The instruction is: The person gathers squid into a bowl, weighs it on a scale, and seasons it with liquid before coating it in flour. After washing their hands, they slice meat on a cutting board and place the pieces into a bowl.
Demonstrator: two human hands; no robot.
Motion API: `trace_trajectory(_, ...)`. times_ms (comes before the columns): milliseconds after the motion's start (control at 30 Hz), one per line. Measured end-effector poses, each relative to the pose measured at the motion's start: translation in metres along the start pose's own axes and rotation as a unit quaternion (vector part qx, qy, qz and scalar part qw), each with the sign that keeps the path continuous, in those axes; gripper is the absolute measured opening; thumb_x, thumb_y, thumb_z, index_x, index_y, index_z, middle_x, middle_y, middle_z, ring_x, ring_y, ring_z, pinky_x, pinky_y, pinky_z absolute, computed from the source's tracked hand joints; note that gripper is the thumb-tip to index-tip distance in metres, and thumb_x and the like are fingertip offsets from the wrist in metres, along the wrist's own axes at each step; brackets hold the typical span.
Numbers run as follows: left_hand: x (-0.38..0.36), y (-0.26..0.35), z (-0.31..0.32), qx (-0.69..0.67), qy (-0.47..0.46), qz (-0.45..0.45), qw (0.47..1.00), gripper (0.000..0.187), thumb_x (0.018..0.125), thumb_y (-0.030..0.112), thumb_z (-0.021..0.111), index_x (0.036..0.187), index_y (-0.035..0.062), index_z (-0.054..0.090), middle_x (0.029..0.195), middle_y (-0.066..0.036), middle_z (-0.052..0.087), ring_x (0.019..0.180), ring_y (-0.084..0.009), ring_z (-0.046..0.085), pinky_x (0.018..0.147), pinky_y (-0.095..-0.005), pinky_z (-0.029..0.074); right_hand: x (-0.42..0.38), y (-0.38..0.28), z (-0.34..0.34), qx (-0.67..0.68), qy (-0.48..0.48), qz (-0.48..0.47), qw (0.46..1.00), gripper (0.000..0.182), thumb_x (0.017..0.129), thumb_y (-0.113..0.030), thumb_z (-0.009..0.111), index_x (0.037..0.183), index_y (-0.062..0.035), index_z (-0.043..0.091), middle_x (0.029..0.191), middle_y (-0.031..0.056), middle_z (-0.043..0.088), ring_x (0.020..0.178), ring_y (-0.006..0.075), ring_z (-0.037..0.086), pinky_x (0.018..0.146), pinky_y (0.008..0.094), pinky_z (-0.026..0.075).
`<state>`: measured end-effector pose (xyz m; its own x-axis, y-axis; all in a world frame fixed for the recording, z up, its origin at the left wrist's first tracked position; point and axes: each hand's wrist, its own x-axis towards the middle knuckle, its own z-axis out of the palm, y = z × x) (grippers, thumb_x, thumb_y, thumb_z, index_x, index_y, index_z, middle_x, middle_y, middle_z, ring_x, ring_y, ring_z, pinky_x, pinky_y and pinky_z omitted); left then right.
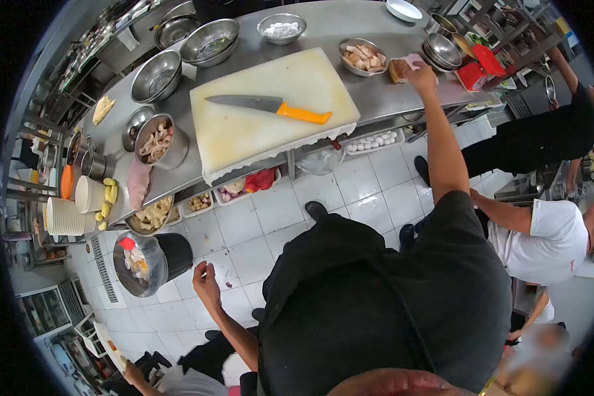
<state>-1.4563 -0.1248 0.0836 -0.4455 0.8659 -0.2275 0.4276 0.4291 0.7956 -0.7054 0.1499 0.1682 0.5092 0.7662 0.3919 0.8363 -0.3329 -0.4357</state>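
- On the steel counter (376,92), far right: right hand (421,74) extended, fingers curled down onto a pink cloth (412,61) beside a brown block (397,70); whether it pinches or just presses the cloth, cannot tell.
- Left hand (206,282) hangs low over the tiled floor, fingers loosely bent, holding nothing, near the black bin (153,261).
- Judged progress: cutting board (270,109) bare, orange-handled knife (270,105) lying flat on it, untouched; cut pieces already in the bowl (362,56) just beside the cloth. Cutting looks paused or done; wiping appears to be the step in hand.
- Surroundings: empty steel bowls (178,56) at counter rear, pot of squid-like pieces (157,142) at left, stacked plates (65,216).
- Obstructions: other people stand close on the right; stacked bowls (442,49) crowd the hand.
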Motion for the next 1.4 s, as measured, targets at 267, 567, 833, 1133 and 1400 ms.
trace_trajectory(267,-0.004,0.068,0.079,-0.008,-0.028,0.021,0.999,0.029,0.087,0.016,0.065,0.110,-0.0014,0.062,0.088,-0.007,0.063,0.073,-0.0124,0.056,0.064,-0.0262,0.046,0.028,0.009,0.057,-0.104,-0.049,0.051,0.992,0.065,0.065,-0.043,0.074,0.117,-0.0084,0.057,0.114,0.0263,0.057,0.109,0.0428,0.054,0.089,0.0518,0.045)
trace_trajectory(567,-0.023,0.113,0.126,0.006,-0.050,-0.002,0.999,0.027,0.088,0.014,0.064,0.110,-0.0016,0.062,0.095,-0.008,0.064,0.080,-0.0134,0.055,0.071,-0.0272,0.045,0.014,0.086,0.069,0.516,-0.045,0.237,0.822,0.060,0.079,-0.036,0.064,0.128,-0.0058,0.048,0.118,0.0159,0.058,0.105,0.0330,0.058,0.085,0.0474,0.048)
trace_trajectory(833,-0.035,0.200,0.139,-0.021,-0.087,0.055,0.994,0.025,0.088,0.012,0.065,0.110,0.0000,0.062,0.093,-0.005,0.064,0.079,-0.0108,0.055,0.071,-0.0246,0.045,-0.063,-0.024,-0.017,0.859,-0.237,0.272,0.363,0.058,0.083,-0.039,0.050,0.130,-0.0053,0.048,0.127,0.0153,0.052,0.113,0.0346,0.050,0.094,0.0473,0.041)
trace_trajectory(1133,-0.065,0.279,0.125,-0.208,-0.082,0.162,0.961,0.035,0.081,0.004,0.070,0.114,0.0032,0.060,0.110,-0.006,0.060,0.096,-0.0136,0.057,0.079,-0.0277,0.049,-0.128,-0.208,-0.009,0.755,-0.497,-0.003,0.428,0.079,0.065,-0.009,0.075,0.135,0.0005,0.041,0.124,0.0116,0.053,0.119,0.0246,0.050,0.103,0.0353,0.038)
trace_trajectory(1400,-0.114,0.299,0.084,-0.339,0.027,0.186,0.922,0.071,0.071,0.007,0.081,0.131,0.0011,0.045,0.123,-0.010,0.054,0.104,-0.0177,0.058,0.083,-0.0316,0.051,-0.205,-0.329,-0.037,0.672,-0.583,-0.206,0.408,0.098,0.054,-0.009,0.085,0.138,-0.0009,0.036,0.126,0.0125,0.053,0.120,0.0236,0.050,0.103,0.0337,0.037)
